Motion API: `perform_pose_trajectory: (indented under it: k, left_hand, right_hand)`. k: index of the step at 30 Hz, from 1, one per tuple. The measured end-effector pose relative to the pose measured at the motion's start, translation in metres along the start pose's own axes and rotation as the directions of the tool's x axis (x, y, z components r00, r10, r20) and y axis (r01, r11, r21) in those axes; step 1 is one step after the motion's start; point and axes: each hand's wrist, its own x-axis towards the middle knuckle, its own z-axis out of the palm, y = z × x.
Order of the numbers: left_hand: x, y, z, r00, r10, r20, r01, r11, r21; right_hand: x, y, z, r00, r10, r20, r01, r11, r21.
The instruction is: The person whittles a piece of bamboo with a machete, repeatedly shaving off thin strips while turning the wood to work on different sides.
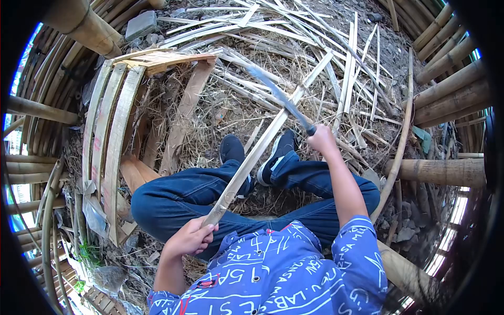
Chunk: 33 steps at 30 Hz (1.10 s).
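My left hand (191, 237) is wrapped round the near end of a long split bamboo strip (251, 163). The strip slants up and away from my lap, past my shoes, to the upper right. My right hand (322, 140) grips the dark handle of a machete (281, 95) above my bent right knee. Its long grey blade points to the upper left and crosses over the bamboo strip, overlapping it in this view. A darker node ring shows on the strip just beyond the blade.
Many loose bamboo strips (346, 68) lie on the littered ground ahead. At left stands a slatted wooden crate (119, 131). Thick bamboo poles (441, 172) wall in both sides, and a grey block (141, 25) sits at the upper left.
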Motion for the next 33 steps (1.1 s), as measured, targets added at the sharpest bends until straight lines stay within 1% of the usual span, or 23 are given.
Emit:
perform_pose_trajectory:
  k: [1,3,4,5,7,8,9,11,12,13,15,16,17,19,20,21,23,24,27,28,29,32,33]
  left_hand:
    - [0.001,-0.001,0.001,1.000,0.003,-0.002,-0.003,1.000,-0.002]
    - [0.003,-0.003,0.000,1.000,0.006,-0.008,-0.006,1.000,-0.007]
    - [0.004,-0.004,-0.003,1.000,0.012,-0.013,-0.012,1.000,-0.004]
    - [0.004,-0.005,-0.007,1.000,0.012,0.007,-0.012,1.000,-0.013]
    - [0.006,-0.005,-0.009,0.999,0.008,0.037,-0.007,1.000,-0.025]
    - [0.004,-0.004,-0.009,0.999,-0.002,0.037,0.003,0.999,-0.035]
    - [0.002,-0.003,-0.009,0.999,-0.010,0.032,0.012,0.999,-0.044]
    - [-0.002,-0.005,-0.007,1.000,-0.022,0.011,0.023,0.999,-0.038]
    - [-0.004,-0.008,-0.006,1.000,-0.031,-0.004,0.031,0.999,-0.033]
    - [-0.006,-0.010,-0.007,0.999,-0.033,0.000,0.033,0.999,-0.028]
    - [-0.008,-0.014,-0.010,0.999,-0.018,0.045,0.021,0.998,-0.051]
    - [-0.008,-0.013,-0.008,0.999,-0.014,0.042,0.016,0.998,-0.053]
    - [-0.005,-0.010,-0.006,0.999,-0.034,0.024,0.035,0.998,-0.052]
    - [-0.003,-0.006,-0.005,0.999,-0.045,0.008,0.045,0.998,-0.050]
    - [-0.003,-0.005,-0.007,0.999,-0.045,0.018,0.045,0.998,-0.044]
    - [-0.004,-0.005,-0.008,0.999,-0.046,0.027,0.047,0.998,-0.039]
    - [-0.002,-0.011,-0.012,0.998,-0.043,0.041,0.046,0.996,-0.073]
    - [-0.002,-0.013,-0.014,0.998,-0.030,0.053,0.036,0.994,-0.099]
    - [-0.007,-0.013,-0.011,0.999,-0.033,0.025,0.034,0.999,-0.041]
    - [-0.007,-0.014,-0.009,0.999,-0.038,0.033,0.040,0.999,-0.037]
    - [-0.005,-0.015,-0.008,0.999,-0.034,0.025,0.035,0.999,-0.029]
    - [-0.003,-0.013,-0.010,0.999,-0.031,0.020,0.032,0.998,-0.047]
    - [-0.001,-0.011,-0.012,0.998,-0.040,0.038,0.042,0.997,-0.067]
  right_hand:
    - [0.006,0.002,-0.005,1.000,-0.004,-0.001,0.004,1.000,0.000]
    - [0.014,0.000,-0.009,0.996,0.078,0.052,-0.079,0.997,0.024]
    - [0.013,-0.002,-0.007,0.999,0.042,0.024,-0.043,0.999,0.020]
    - [0.012,-0.003,-0.005,0.999,0.040,0.019,-0.040,0.999,0.019]
    - [0.003,-0.004,-0.001,0.999,-0.031,0.042,0.032,0.999,-0.013]
    - [-0.006,-0.004,0.001,0.993,-0.104,0.048,0.105,0.995,0.000]
    - [-0.013,-0.009,-0.005,0.993,-0.105,0.051,0.105,0.995,0.001]
    - [-0.024,-0.018,-0.014,0.977,-0.174,0.120,0.185,0.979,-0.084]
    - [-0.019,-0.013,-0.012,0.985,-0.125,0.116,0.135,0.988,-0.076]
    - [-0.009,-0.004,-0.008,0.986,-0.119,0.115,0.129,0.989,-0.076]
    - [0.011,0.011,-0.003,0.993,0.119,0.025,-0.119,0.993,-0.005]
    - [0.017,0.016,-0.001,0.990,0.143,-0.019,-0.144,0.986,-0.087]
    - [0.019,0.019,0.004,0.990,0.136,-0.020,-0.138,0.987,-0.085]
    - [0.016,0.012,-0.001,0.993,0.063,-0.095,-0.073,0.992,-0.107]
    - [0.013,0.010,-0.002,0.995,0.028,-0.093,-0.037,0.994,-0.100]
    - [0.009,0.011,-0.004,0.995,0.030,-0.091,-0.039,0.994,-0.102]
    - [-0.001,0.012,-0.003,0.994,-0.107,0.017,0.107,0.994,0.006]
    - [-0.001,0.010,-0.004,0.994,-0.110,0.020,0.110,0.994,0.010]
    - [-0.008,0.014,-0.010,0.974,-0.214,0.080,0.222,0.969,-0.113]
    - [0.000,0.017,-0.005,0.999,-0.039,0.016,0.041,0.982,-0.185]
    - [0.012,0.024,-0.009,0.993,0.106,0.056,-0.102,0.992,-0.068]
    - [0.017,0.019,-0.011,0.993,0.112,0.022,-0.111,0.992,-0.054]
    - [0.016,0.017,-0.006,0.997,0.080,-0.015,-0.081,0.990,-0.112]
